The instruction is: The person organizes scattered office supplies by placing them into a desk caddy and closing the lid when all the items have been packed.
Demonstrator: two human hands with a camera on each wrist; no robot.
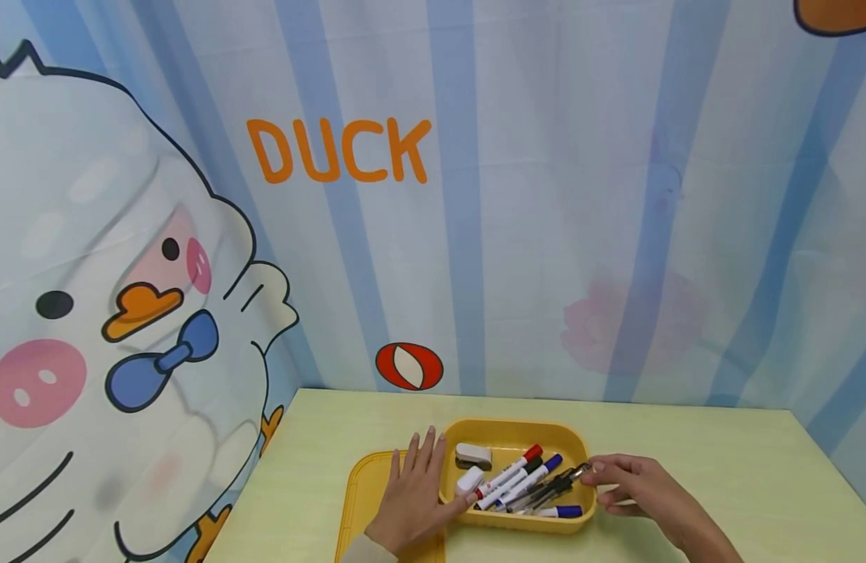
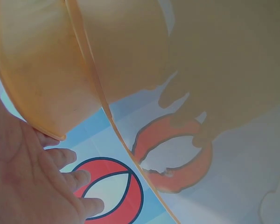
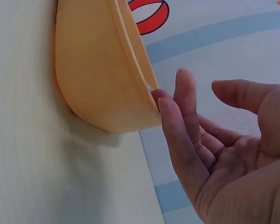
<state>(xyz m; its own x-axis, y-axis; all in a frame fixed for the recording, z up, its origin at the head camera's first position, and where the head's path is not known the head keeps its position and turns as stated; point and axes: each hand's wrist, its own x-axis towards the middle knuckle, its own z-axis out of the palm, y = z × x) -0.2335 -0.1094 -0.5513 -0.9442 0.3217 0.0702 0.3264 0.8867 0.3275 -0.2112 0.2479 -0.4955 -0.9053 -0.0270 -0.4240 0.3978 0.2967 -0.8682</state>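
Observation:
A yellow box [image 1: 524, 525] holds white markers [image 1: 520, 469] with red, black and blue caps, a dark slim tool with a silver end [image 1: 562, 482], a small white and black stapler [image 1: 473, 455] and a white block [image 1: 469, 480]. My left hand [image 1: 415, 493] lies at the box's left side with fingers straight, its thumb along the rim. At the opposite end, my right hand [image 1: 637, 489] has its fingertips right at the rim, close to the tool's silver end. The right wrist view shows the thumb apart from the fingers [image 3: 177, 135], with nothing between them.
A flat yellow lid [image 1: 362, 489] lies on the pale table [image 1: 721, 446], left of the box and partly under my left hand. Behind the table hangs a blue striped curtain [image 1: 531, 234] printed with a duck.

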